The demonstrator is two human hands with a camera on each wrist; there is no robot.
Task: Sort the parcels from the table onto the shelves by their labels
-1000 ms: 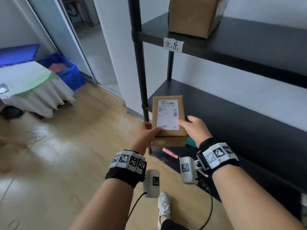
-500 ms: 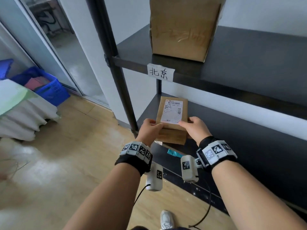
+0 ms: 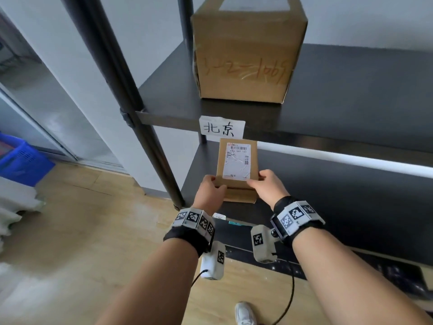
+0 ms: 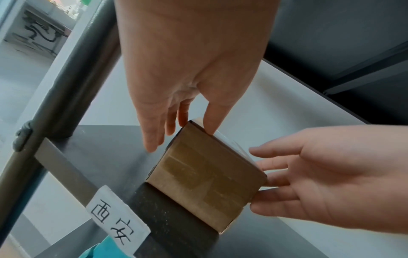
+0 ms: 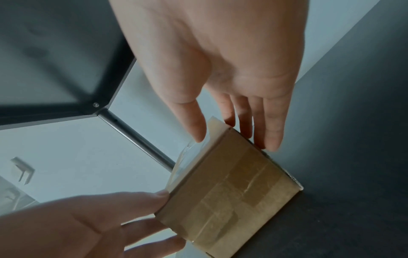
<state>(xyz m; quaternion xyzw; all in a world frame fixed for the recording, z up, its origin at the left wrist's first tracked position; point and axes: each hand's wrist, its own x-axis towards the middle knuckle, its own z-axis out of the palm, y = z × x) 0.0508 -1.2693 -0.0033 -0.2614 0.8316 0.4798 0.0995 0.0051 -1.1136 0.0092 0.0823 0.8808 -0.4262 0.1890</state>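
On upper shelf (image 3: 351, 73), big box (image 3: 246, 55); black post (image 3: 110, 66) left of parcel (image 3: 236, 160)

A parcel storeroom — black metal shelving (image 3: 351, 73) with handwritten city labels (image 3: 222, 128), cardboard box (image 3: 248, 55).

Right hand (image 5: 220, 61): thumb on the parcel's (image 5: 229, 195) top face, straight fingers down its side. Left hand (image 5: 77, 223) fingertips touch the opposite edge. Parcel sits on the dark shelf (image 5: 342, 157).
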